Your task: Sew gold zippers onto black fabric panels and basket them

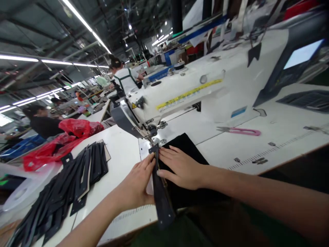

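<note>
Head view: dark strip (161, 195) lies lengthwise on the white table (123, 151), far end just at the needle area of the white sewing machine (190, 92), near end toward the wearer. Black panel (185, 154) beside and partly against its right edge, brassy line between them. Left hand (135, 187) on strip's left side, fingertips touching its edge near the far end, thumb set apart from the fingers, not closed into a grip. Right hand (183, 169) lies flattish, fingers together, on the panel and by the strip's right edge, thumb apart, open. Exact finger contact under the strip: cannot tell. Pink-handled snips (244, 131) on table right of the panel, well apart from both hands. Pile of dark strips (61, 192) at left, overlapping, red plastic bag (61, 140) behind it. Person in a cap (125, 79) behind the machine, another in black (43, 123) far left
</note>
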Available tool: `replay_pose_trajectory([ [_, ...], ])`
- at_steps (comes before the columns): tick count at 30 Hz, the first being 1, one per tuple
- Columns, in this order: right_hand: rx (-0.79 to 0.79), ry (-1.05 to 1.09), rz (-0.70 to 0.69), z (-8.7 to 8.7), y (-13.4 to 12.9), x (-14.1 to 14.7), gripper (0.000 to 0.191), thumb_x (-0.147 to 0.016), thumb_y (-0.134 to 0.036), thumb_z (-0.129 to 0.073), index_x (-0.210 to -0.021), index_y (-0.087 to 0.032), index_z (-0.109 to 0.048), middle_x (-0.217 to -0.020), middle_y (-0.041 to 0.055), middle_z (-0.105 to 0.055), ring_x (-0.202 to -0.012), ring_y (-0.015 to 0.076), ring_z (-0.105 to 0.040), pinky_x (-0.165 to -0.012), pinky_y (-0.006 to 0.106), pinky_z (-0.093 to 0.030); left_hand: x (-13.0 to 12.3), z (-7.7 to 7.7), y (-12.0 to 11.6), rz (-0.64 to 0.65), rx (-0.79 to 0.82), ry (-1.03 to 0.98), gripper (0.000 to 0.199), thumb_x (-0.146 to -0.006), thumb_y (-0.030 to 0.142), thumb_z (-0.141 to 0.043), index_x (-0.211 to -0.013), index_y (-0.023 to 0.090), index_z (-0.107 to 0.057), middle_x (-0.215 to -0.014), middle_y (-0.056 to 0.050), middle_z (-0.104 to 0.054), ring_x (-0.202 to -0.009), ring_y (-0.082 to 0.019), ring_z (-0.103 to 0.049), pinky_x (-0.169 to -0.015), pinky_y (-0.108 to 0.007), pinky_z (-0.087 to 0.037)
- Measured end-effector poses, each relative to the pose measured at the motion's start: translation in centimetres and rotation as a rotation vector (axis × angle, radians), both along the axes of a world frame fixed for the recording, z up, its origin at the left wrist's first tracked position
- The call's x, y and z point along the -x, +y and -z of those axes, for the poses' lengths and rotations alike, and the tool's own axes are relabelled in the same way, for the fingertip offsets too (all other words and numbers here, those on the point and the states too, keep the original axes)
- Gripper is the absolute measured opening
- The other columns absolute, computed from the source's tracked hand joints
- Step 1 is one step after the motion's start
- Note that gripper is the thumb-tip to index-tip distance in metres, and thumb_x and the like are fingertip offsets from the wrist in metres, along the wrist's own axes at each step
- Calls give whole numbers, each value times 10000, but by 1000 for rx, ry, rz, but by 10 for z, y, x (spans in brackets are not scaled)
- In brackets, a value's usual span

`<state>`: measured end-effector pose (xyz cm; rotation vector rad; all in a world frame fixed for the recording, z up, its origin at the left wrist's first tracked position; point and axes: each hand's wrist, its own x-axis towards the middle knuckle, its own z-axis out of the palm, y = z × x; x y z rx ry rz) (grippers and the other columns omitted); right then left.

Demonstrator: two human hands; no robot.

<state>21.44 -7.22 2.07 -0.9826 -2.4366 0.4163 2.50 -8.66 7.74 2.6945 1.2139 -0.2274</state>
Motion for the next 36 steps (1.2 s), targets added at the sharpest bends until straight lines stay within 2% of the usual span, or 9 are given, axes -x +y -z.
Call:
replay_pose_trajectory([
  [2, -16, -34, -10, 0, 1, 1, 487, -937, -328, -325, -1342, -61, -373, -1391, 160, -374, -1309, 233, -288, -1080, 451, -204, 2, 6, -2, -15, -68, -42, 605, -779, 187, -572, -1326, 61, -346, -1412, -233, -304, -1300, -287, -319, -1031, -449, -353],
  [3, -24, -61, -19, -1, 1, 1, 471, -924, -272, -338, -1349, -69, -365, -1400, 158, -360, -1316, 228, -274, -1082, 451, -206, 3, 10, -3, -24, -111, -58, 526, -795, 107, -497, -1307, 73, -381, -1404, -214, -331, -1287, -270, -347, -1025, -441, -366],
  [7, -67, -161, -44, -3, -2, 3, 510, -861, -153, -385, -1365, -84, -346, -1430, 151, -302, -1336, 228, -214, -1093, 454, -200, 2, 35, -3, -108, -310, -125, 506, -735, -52, -384, -1208, 89, -495, -1321, -167, -470, -1199, -244, -472, -980, -412, -434],
  [11, -112, -211, -51, -3, -5, 6, 536, -849, -110, -383, -1381, -99, -320, -1439, 143, -275, -1342, 232, -184, -1087, 468, -223, 2, 57, 0, -120, -487, -195, 457, -754, -54, -376, -1160, 85, -532, -1247, -161, -541, -1128, -252, -536, -913, -404, -494],
  [14, -146, -213, -58, -1, -4, 7, 564, -857, -100, -380, -1407, -104, -256, -1439, 143, -267, -1340, 239, -188, -1078, 480, -243, 2, 65, 1, -129, -567, -233, 429, -780, -32, -378, -1157, 97, -537, -1211, -157, -565, -1103, -259, -553, -870, -405, -521],
  [19, -172, -258, -59, 3, -1, 9, 600, -854, -122, -384, -1424, -90, -197, -1439, 153, -255, -1337, 270, -183, -1057, 508, -269, 4, 69, 1, -101, -615, -248, 367, -804, 19, -401, -1137, 74, -543, -1145, -176, -595, -1069, -280, -571, -837, -398, -537],
  [25, -203, -292, -56, 7, 4, 11, 621, -826, -150, -422, -1417, -105, -236, -1425, 164, -281, -1325, 305, -206, -1029, 535, -299, 5, 70, 5, -31, -653, -237, 378, -761, 26, -407, -1109, 23, -554, -1122, -216, -601, -1048, -323, -581, -825, -417, -540],
  [32, -218, -306, -32, 9, 21, 10, 595, -823, -121, -407, -1400, -71, -270, -1405, 192, -317, -1323, 307, -211, -1033, 538, -289, 3, 71, 28, -47, -638, -266, 313, -793, 11, -414, -1058, 40, -577, -1106, -196, -610, -1028, -293, -593, -858, -405, -525],
  [36, -253, -277, -41, 9, 31, 9, 604, -819, -120, -412, -1403, -77, -265, -1383, 185, -366, -1297, 302, -295, -1033, 526, -299, 3, 70, 40, -45, -610, -265, 334, -790, 13, -447, -1109, 23, -545, -1119, -203, -598, -1037, -291, -585, -874, -394, -517],
])
